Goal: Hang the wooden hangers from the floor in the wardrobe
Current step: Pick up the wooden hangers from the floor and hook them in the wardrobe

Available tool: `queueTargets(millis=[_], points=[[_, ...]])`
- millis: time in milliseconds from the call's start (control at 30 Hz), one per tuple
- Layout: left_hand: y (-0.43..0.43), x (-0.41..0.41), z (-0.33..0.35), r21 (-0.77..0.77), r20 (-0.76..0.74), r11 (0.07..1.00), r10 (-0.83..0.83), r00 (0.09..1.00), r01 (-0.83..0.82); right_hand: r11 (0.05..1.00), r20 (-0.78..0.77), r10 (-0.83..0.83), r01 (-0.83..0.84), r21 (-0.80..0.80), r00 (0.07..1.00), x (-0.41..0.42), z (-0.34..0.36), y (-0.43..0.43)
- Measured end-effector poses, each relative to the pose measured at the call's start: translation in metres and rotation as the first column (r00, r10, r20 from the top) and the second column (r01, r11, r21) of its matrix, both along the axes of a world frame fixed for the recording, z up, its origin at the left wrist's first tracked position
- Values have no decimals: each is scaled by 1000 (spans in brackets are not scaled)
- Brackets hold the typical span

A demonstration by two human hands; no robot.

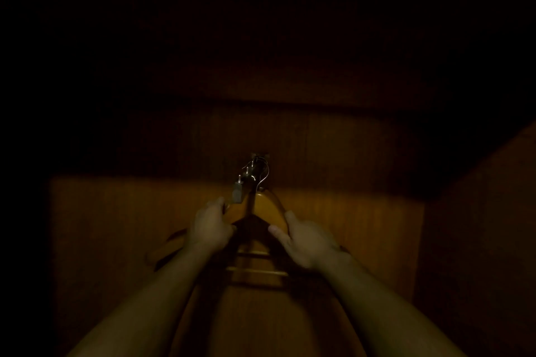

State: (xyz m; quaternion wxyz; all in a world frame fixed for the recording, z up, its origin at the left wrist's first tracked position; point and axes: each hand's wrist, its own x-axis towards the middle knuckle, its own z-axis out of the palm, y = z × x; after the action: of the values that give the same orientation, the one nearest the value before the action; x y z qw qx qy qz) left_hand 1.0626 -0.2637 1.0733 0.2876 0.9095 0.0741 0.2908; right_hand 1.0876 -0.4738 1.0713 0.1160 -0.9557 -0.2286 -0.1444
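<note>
We record a bunch of wooden hangers (265, 207) at 6 o'clock from the frame centre, inside the dark wardrobe (377, 211). Their metal hooks (259, 172) are gathered at the bunch's 12 o'clock end; the gloom hides what they sit on. A grey clip (237, 193) shows at 11 o'clock of the bunch. The left grip (210, 226), at 8 o'clock of the hangers, has its fingers curled round a left shoulder. The right grip (304, 240), at 4 o'clock, lies along the right shoulder, fingers nearly straight and thumb spread. We cannot tell whether it clasps.
</note>
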Motion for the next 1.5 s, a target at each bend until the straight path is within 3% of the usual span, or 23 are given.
queueTargets(millis=[300,500,667,767,933,1100,1267,1367,1500], points=[[32,-10,-2,-86,1,993,-83,997,83,998,-35,-50,51,33,998,1,-7,-11],[53,-7,0,-270,14,947,-176,984,173,994,50,-107,106,22,993,-1,-2,-14],[40,17,-6,-127,-105,966,-240,965,226,981,69,-191,192,-8,979,1,-10,-2],[26,28,-20,27,-160,991,-122,980,128,972,46,-237,237,13,970,3,-23,5],[16,30,-30,106,-97,993,-47,994,57,968,88,-236,227,106,968,3,-31,7],[27,18,-16,178,-66,984,8,998,3,971,-65,-136,146,188,989,3,-25,12],[25,10,-6,174,-203,981,-50,978,86,989,-92,-108,116,95,990,8,-14,-3],[28,5,-11,243,-250,964,-48,967,111,988,11,-152,152,-15,988,7,-14,-18],[28,2,-18,248,-172,969,22,985,21,984,66,-152,157,-81,986,4,-18,-23]])
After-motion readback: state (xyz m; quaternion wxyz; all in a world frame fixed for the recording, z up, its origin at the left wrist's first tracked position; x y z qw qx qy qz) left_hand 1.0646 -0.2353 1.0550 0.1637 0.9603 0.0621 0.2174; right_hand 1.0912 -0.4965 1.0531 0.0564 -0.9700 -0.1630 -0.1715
